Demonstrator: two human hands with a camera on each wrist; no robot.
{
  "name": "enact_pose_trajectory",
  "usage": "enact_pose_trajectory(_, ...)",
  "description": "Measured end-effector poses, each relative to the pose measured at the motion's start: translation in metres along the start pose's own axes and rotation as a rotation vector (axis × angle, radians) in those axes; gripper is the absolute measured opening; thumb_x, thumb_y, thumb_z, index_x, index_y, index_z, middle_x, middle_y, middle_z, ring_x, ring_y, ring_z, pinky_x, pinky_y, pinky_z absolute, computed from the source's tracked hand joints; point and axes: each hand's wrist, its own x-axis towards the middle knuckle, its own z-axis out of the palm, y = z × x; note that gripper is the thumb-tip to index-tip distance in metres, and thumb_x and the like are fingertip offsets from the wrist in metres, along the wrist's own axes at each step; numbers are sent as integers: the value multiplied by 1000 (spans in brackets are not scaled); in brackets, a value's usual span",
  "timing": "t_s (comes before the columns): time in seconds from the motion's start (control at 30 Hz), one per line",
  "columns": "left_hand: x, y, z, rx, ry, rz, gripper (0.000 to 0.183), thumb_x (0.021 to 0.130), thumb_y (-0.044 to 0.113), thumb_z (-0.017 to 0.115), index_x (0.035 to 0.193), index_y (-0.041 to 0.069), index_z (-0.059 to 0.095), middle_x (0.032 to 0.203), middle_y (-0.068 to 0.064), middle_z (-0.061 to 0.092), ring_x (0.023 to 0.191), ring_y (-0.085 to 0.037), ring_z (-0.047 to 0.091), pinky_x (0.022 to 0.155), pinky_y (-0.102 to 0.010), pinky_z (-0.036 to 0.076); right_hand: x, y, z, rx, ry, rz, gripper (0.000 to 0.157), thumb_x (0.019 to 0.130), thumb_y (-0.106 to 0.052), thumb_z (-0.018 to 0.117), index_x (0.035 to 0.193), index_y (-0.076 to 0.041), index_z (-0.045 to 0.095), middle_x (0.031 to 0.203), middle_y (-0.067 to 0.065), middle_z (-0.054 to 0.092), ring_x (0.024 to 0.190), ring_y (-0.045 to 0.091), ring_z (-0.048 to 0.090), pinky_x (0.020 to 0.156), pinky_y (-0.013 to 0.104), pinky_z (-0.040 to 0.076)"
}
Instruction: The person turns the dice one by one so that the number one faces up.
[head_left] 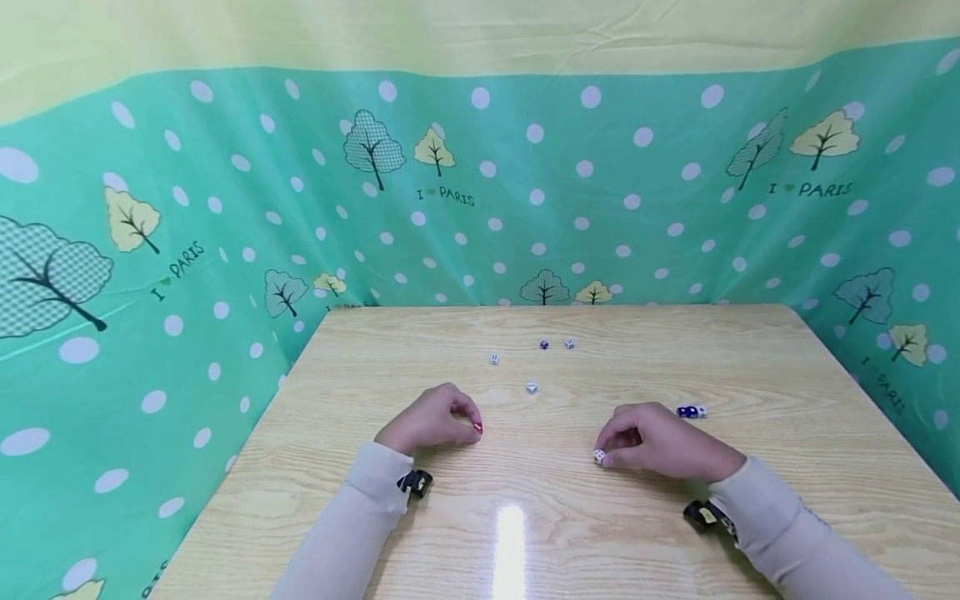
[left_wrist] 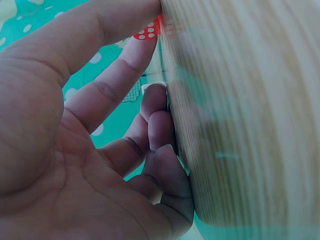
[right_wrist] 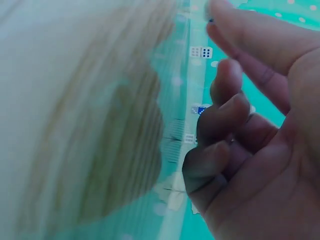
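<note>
My left hand [head_left: 438, 419] pinches a red die [head_left: 477, 427] between thumb and index finger, down at the table surface. In the left wrist view the red die [left_wrist: 146, 31] shows white dots, and the other fingers curl against the wood. To the right, my right hand [head_left: 660, 440] holds a white die [head_left: 599, 456] with dark dots between thumb and fingertip, low over or on the table; contact cannot be told. Past the fingers in the right wrist view stands another white die [right_wrist: 206, 52], its six dots facing the camera.
Beyond the hands lie a white die [head_left: 532, 387], another white die [head_left: 494, 359], a dark blue die [head_left: 544, 344] and a further white die [head_left: 570, 342]. Beside the right hand, two blue dice [head_left: 686, 412] and a white die [head_left: 702, 412] form a row. Green cloth [head_left: 450, 250] borders the table [head_left: 375, 358].
</note>
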Motion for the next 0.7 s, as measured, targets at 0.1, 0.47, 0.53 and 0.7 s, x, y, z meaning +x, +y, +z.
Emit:
enact_pose_trajectory(0.1, 0, 0, 0, 6, 9, -5, 11, 81, 19, 87, 83, 22, 77, 88, 9, 71, 95, -18, 53, 86, -38, 43, 1, -1, 0, -58, 2, 6, 9, 88, -30, 83, 95, -32, 77, 82, -10, 62, 74, 7, 55, 64, 24, 50)
enact_pose_trajectory(0.47, 0, 0, 1, 12, 15, -12, 11, 81, 19, 87, 83, 22, 77, 91, 7, 68, 93, -18, 52, 84, -37, 42, 1, -26, 9, -380, 53, -9, 18, 85, -21, 83, 100, -27, 77, 89, -18, 60, 78, 3, 55, 70, 23, 50)
enact_pose_trajectory(0.53, 1, 0, 1, 14, 14, -10, 11, 82, 20, 87, 83, 22, 77, 91, 7, 68, 93, -18, 52, 83, -37, 42, 1, -30, 12, -441, 64, -41, 19, 84, -19, 82, 101, -25, 77, 90, -18, 60, 76, 1, 54, 71, 23, 50)
enact_pose_trajectory(0.7, 1, 0, 1, 12, 13, -10, 10, 82, 20, 87, 82, 23, 77, 90, 8, 69, 94, -18, 52, 85, -38, 43, 0, -34, 17, -550, 81, -107, 13, 84, -16, 81, 94, -24, 77, 85, -17, 58, 70, -3, 49, 67, 21, 50)
